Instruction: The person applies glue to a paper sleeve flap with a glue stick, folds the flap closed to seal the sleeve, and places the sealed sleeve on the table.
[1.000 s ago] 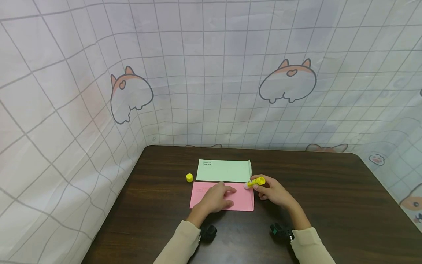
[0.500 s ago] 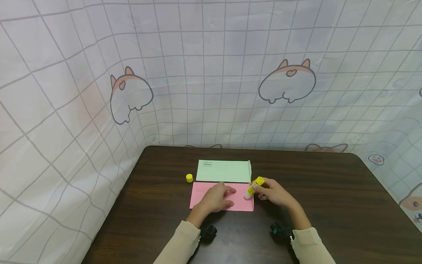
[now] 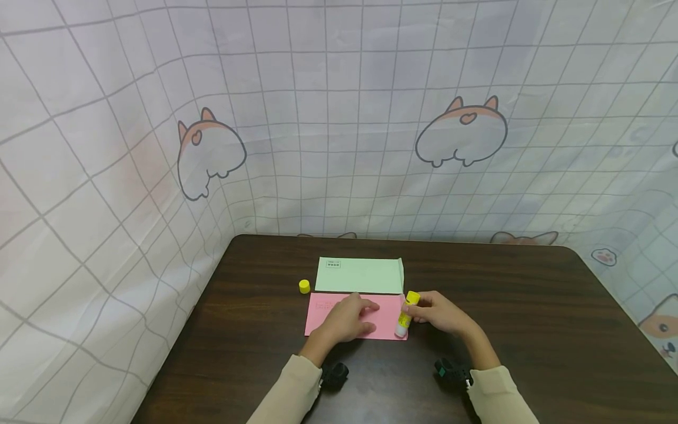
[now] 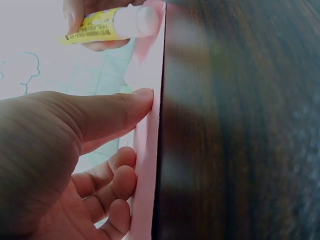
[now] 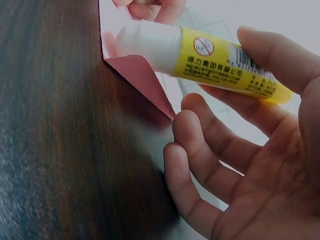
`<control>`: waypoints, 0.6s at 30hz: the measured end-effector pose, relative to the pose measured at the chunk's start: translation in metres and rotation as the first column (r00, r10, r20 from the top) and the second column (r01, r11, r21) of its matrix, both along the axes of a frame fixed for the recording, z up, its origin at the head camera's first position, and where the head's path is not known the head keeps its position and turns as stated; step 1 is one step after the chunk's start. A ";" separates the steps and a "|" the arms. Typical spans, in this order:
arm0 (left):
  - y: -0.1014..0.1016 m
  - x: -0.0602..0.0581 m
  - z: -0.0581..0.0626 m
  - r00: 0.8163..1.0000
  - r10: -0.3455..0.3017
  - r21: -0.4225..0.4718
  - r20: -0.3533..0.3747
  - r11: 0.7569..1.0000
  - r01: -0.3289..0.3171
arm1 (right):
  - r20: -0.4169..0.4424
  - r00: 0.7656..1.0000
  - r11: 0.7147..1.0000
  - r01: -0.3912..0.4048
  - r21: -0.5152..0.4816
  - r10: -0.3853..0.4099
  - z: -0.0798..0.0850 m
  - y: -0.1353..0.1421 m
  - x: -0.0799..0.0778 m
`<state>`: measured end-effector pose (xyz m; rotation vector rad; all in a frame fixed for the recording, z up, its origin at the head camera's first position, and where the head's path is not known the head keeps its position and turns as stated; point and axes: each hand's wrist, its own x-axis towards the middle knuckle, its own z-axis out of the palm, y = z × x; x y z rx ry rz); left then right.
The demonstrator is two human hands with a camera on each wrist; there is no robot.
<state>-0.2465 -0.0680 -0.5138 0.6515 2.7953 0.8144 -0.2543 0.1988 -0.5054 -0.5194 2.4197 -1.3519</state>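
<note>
My right hand [image 3: 444, 312] pinches an uncapped yellow and white glue stick [image 3: 405, 319] between thumb and index finger. Its white end points down at the right edge of a pink envelope [image 3: 385, 318], near the front corner. In the right wrist view, the glue stick's tip [image 5: 127, 40] is right at the paper, and the envelope's flap [image 5: 145, 82] curls up beneath it. My left hand [image 3: 343, 318] rests on the envelope's middle, its thumb [image 4: 140, 97] and fingertips pressing the paper. Just behind lies a light green envelope [image 3: 360, 275], with small print at its upper left.
A yellow glue cap [image 3: 304, 286] stands on the dark wooden table [image 3: 254, 330], left of the envelopes. Behind the table hangs a white grid-patterned cloth [image 3: 339, 147] with cartoon animals. Black cameras are strapped at both wrists.
The right hand has drawn the glue stick along the pink envelope's right edge, from the far corner toward the near one, tilting it more upright. The left hand has stayed in place.
</note>
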 end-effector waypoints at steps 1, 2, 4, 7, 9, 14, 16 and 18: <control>0.000 0.000 0.000 1.000 0.000 0.000 -0.002 1.000 0.000 | -0.002 1.000 1.000 -0.005 0.001 0.005 0.000 0.000 0.000; 0.000 0.001 0.000 1.000 -0.001 0.001 -0.003 1.000 0.001 | -0.006 1.000 1.000 -0.017 -0.003 0.017 0.000 0.000 0.000; 0.000 0.001 0.001 1.000 0.000 0.000 -0.004 1.000 0.000 | -0.006 0.999 0.999 -0.037 -0.012 0.037 0.000 0.000 0.001; 0.000 0.002 0.002 1.000 0.004 0.002 -0.003 1.000 -0.004 | 0.009 0.998 0.998 -0.058 -0.027 0.058 0.001 0.000 0.002; 0.000 0.002 0.002 1.000 0.007 0.000 0.004 1.000 -0.007 | 0.019 0.997 0.997 -0.073 -0.036 0.074 0.002 0.001 0.003; 0.002 0.002 0.002 1.000 0.007 0.006 0.013 1.000 -0.007 | 0.014 0.995 0.994 -0.097 -0.045 0.098 0.005 0.001 0.005; 0.001 0.001 0.002 1.000 0.006 0.010 0.014 1.000 -0.007 | 0.012 0.995 0.994 -0.103 -0.045 0.104 0.005 0.001 0.004; 0.001 0.001 0.002 1.000 0.009 0.013 0.013 1.000 -0.009 | 0.011 0.994 0.993 -0.113 -0.046 0.113 0.005 0.001 0.003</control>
